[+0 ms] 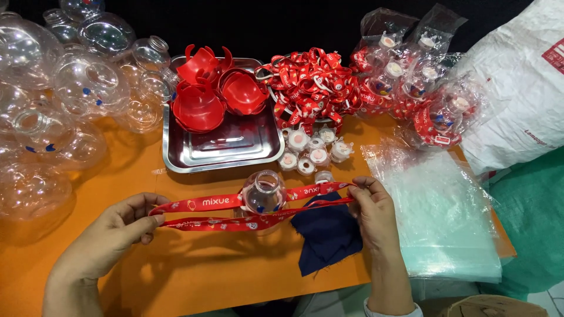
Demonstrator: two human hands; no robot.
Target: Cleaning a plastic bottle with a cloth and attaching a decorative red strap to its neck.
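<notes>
Left hand (114, 232) and right hand (371, 206) each pinch-grip an end of the red printed fabric lanyard (217, 212), stretching it taut around the clear round plastic bottle (263, 194) on the orange table (194, 276).

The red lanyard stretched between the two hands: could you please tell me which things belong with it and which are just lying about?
In hand:
left hand
right hand
red lanyard
clear round bottle

Lying about:
navy cloth
steel tray
red plastic halves
white caps
plastic bags
</notes>
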